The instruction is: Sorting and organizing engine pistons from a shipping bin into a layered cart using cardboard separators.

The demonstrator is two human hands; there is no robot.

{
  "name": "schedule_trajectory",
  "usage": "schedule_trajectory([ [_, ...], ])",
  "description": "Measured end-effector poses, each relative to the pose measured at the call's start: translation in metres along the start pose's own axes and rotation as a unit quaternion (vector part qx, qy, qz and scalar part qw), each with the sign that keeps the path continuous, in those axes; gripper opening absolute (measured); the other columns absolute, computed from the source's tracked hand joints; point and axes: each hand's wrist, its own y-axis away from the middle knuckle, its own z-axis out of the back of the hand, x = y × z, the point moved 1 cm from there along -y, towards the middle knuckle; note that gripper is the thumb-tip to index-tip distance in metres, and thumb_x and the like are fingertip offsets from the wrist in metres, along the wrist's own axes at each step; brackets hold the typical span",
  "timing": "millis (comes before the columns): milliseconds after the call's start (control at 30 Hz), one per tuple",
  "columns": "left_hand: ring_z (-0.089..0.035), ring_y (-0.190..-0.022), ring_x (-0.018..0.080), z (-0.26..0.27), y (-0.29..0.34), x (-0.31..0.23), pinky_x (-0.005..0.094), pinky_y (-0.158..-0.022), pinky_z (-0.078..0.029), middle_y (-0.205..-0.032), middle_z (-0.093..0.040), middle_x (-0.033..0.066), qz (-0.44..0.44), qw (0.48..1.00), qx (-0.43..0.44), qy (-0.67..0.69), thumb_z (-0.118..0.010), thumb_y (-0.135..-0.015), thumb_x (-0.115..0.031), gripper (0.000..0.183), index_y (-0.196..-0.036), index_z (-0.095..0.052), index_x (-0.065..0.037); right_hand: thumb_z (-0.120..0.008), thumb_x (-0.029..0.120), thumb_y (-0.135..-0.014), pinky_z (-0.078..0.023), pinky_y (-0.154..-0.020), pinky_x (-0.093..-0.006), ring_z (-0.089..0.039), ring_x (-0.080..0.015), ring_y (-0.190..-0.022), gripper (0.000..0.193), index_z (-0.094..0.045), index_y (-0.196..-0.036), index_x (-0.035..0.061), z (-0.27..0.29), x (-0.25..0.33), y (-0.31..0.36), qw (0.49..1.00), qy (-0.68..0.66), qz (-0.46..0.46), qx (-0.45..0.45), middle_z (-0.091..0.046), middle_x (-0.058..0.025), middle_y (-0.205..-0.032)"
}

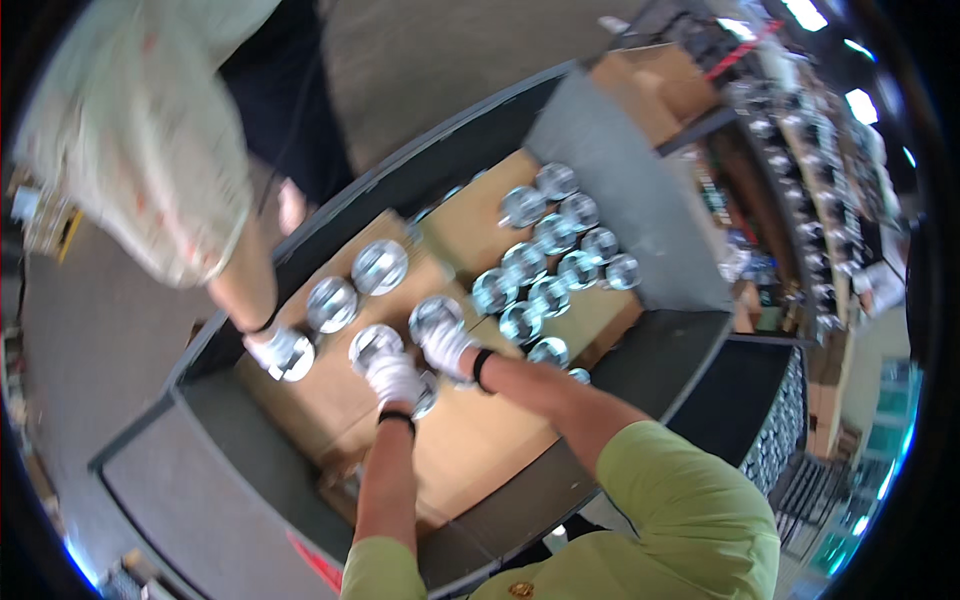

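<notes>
A worker in white gloves bends over a table [640, 215] laid with cardboard sheets [480, 440], the left hand [392, 378] curled down over one shiny round metal part [372, 345] and the right hand [447, 350] closed over another metal part [435, 315] just beside it. Both pieces rest on the cardboard at the near end of a scatter of like parts, with a tight cluster of metal discs [560, 255] farther along the table. Opposite, a co-worker's gloved hand [275, 350] grips a further disc [293, 358].
</notes>
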Motion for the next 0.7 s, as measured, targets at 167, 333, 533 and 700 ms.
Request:
schedule_trajectory([
  [167, -0.052, -0.118, 0.0212, -0.033, 0.026, 0.079, 0.0314, -0.1, -0.043, -0.131, -0.053, 0.0077, 0.217, 0.919, -0.056, 0.323, -0.049, -0.089, -0.005, 0.047, -0.135, -0.044, -0.007, -0.054, 0.016, -0.072, -0.047, -0.063, -0.0431, -0.062, -0.0312, -0.066, 0.021, -0.065, -0.079, 0.0006, 0.093, 0.024, 0.072, 0.996, 0.085, 0.005, -0.011, -0.063, -0.0164, -0.073],
  [333, -0.06, -0.106, 0.0221, -0.042, 0.007, 0.038, 0.0374, -0.087, -0.049, -0.119, -0.062, 0.0063, 0.143, 0.925, 0.076, 0.344, -0.044, -0.093, -0.022, 0.038, -0.127, -0.053, -0.011, -0.06, 0.015, -0.066, -0.049, -0.063, -0.0379, -0.063, -0.0306, -0.072, 0.024, -0.066, -0.082, -0.001, 0.23, -0.028, 0.203, 0.976, -0.16, -0.145, -0.021, -0.062, -0.0173, -0.079],
  [533, -0.063, -0.104, 0.0271, 0.08, 0.046, -0.028, 0.0501, -0.082, -0.048, -0.114, -0.067, 0.0059, -0.155, 0.866, 0.166, -0.446, -0.036, -0.094, -0.051, 0.049, -0.113, -0.069, -0.019, -0.063, 0.015, -0.066, -0.05, -0.073, -0.0404, -0.063, -0.0319, -0.079, 0.034, -0.072, -0.099, 0.0131, 0.302, -0.045, 0.384, 0.936, -0.229, -0.268, -0.005, -0.062, -0.0189, -0.085],
  [700, -0.064, -0.103, 0.0253, 0.149, 0.096, -0.065, 0.0458, -0.082, -0.049, -0.111, -0.068, 0.0058, -0.275, 0.841, 0.18, -0.431, -0.044, -0.091, -0.037, 0.035, -0.106, -0.071, -0.02, -0.059, 0.015, -0.065, -0.047, -0.063, -0.0441, -0.059, -0.0367, -0.071, 0.031, -0.072, -0.093, 0.0135, 0.306, -0.016, 0.524, 0.875, -0.184, -0.444, 0.061, -0.06, -0.0205, -0.078],
])
